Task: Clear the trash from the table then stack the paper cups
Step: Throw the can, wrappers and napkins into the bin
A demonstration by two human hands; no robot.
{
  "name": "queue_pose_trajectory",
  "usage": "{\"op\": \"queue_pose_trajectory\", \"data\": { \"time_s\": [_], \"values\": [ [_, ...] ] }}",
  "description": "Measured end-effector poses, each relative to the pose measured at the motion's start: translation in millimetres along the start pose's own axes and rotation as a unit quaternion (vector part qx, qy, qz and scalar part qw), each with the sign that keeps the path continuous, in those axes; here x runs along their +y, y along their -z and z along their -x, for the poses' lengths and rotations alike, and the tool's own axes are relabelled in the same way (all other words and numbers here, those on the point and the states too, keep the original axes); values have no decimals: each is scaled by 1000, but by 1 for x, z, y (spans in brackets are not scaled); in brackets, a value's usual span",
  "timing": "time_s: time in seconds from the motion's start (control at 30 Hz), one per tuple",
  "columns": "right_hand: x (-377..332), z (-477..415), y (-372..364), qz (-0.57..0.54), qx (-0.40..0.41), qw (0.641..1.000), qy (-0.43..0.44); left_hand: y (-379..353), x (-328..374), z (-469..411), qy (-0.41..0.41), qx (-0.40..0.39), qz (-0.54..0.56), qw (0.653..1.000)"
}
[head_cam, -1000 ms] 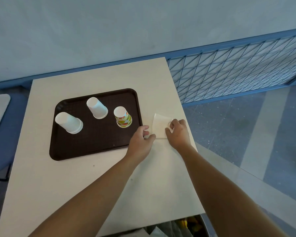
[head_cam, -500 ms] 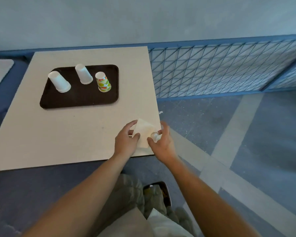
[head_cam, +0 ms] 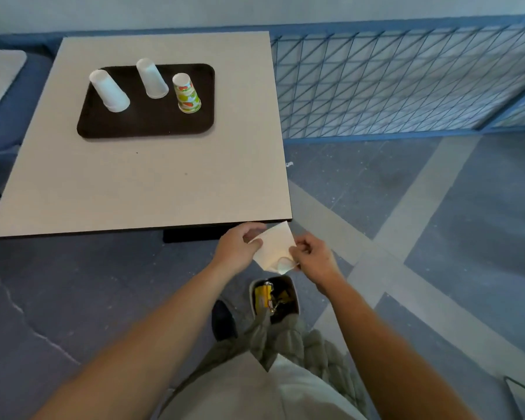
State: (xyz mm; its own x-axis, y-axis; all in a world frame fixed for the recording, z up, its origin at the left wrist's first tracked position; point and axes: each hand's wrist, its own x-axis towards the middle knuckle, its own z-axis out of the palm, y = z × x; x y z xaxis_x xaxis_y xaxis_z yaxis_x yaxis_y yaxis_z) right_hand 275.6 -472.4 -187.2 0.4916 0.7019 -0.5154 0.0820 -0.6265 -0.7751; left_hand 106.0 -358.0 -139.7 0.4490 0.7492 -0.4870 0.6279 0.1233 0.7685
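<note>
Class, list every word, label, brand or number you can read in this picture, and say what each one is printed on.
No text can be read anywhere in this view.
patterned paper cup: coloured fruit-like print only, no letters visible.
yellow wrapper in the bin: any print is too blurred to read.
napkin, left white cup and middle white cup: plain.

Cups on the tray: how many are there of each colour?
White cups: 2
Colourful printed cup: 1
Total: 3, all upside down on the tray
</note>
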Motion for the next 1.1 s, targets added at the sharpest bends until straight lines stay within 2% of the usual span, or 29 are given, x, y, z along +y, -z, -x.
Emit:
{"op": "queue_pose_trajectory", "data": {
  "time_s": [0.17, 0.37, 0.57, 0.7, 0.83, 1.1],
  "values": [
    [46, 13, -6, 54, 47, 994, -88, -19, -26, 16, 65, 16, -6, 998],
    [76, 16, -23, 149, 36, 979, -135, -30, -42, 26, 85, 8, -25, 996],
    [92, 0, -41, 261, -10, 958, -120, -40, -60, 26, 100, -25, -44, 994],
    [100, -8, -52, 321, -82, 936, -116, -47, -68, 26, 113, -42, -54, 991],
    [96, -5, -53, 321, -89, 937, -108, -49, -71, 30, 116, -43, -60, 990],
    [40, 10, -53, 278, -82, 957, 15, -21, -53, 39, 73, 37, -58, 995]
  ]
}}
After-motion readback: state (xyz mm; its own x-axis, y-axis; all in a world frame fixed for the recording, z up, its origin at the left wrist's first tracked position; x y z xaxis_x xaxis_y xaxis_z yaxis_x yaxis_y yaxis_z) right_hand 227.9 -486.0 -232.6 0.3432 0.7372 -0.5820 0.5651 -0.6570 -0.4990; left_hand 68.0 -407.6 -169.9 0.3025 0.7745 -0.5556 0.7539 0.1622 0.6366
